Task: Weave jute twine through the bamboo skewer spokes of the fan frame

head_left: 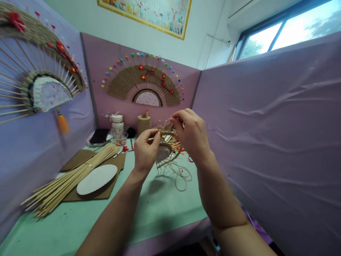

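Note:
My left hand [146, 151] is closed, thumb and fingers pinching the upper left edge of a small woven fan frame [163, 153]. This frame has a pale half-round centre, thin sticks and a curved band of brown twine, and it is held up above the table. My right hand [193, 133] is raised at the frame's upper right, thumb and forefinger pressed together close to the stick ends. What lies in that pinch is too thin to make out. Loose loops of brown twine [183, 179] hang and lie below the frame.
On the green table [160, 217], a bundle of thin sticks [77, 174] and a white oval card [97, 179] lie on brown cardboard [106, 190]. Behind stand a twine spool [144, 124] and a white bottle [117, 123]. Finished fans [122, 81] hang on partitions; a purple partition [266, 124] stands right.

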A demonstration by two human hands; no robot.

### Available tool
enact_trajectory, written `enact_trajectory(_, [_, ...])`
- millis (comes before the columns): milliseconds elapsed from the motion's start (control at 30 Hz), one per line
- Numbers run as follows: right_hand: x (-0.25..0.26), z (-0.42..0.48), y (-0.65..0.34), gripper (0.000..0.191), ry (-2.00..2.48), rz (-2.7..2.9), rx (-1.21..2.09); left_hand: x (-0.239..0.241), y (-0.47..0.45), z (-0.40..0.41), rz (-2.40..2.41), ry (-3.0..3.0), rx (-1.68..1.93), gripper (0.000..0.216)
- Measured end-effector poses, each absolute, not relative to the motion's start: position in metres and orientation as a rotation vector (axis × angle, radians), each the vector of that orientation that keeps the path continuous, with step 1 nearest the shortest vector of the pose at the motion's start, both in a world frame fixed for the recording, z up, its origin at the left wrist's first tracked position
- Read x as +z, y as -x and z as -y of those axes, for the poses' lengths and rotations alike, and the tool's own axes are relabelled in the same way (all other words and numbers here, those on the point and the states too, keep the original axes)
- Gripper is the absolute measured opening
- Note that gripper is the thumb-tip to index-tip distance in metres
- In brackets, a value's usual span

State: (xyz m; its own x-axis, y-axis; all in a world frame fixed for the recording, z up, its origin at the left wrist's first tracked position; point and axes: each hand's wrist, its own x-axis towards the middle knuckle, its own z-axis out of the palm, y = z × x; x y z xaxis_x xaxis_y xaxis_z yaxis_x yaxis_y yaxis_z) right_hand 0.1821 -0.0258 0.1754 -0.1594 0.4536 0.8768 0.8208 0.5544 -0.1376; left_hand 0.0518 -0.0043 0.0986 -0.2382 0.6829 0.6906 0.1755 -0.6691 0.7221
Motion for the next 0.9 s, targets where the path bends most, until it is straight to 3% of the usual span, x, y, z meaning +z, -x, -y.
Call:
enact_trajectory(233, [0.124, 0.030, -0.185, 0.011, 0.975, 1.699, -0.296, 0.096, -0.046, -0.006, -0.939, -1.534, 1.970, 0.025])
enact_trajectory(367, [0.100, 0.018, -0.185, 0.012, 1.018, 1.578, -0.078, 0.095, -0.039, -0.015, -0.645, -1.373, 1.742, 0.032])
enact_trajectory(567, [0.098, 0.013, -0.182, 0.013, 1.019, 1.530, 0.031, 0.103, -0.032, -0.015, -0.460, -1.203, 1.539, 0.028])
enact_trajectory(900, [0.096, 0.017, -0.178, 0.014, 0.985, 1.554, 0.033, 0.100, -0.038, -0.006, -0.570, -1.331, 1.554, 0.034])
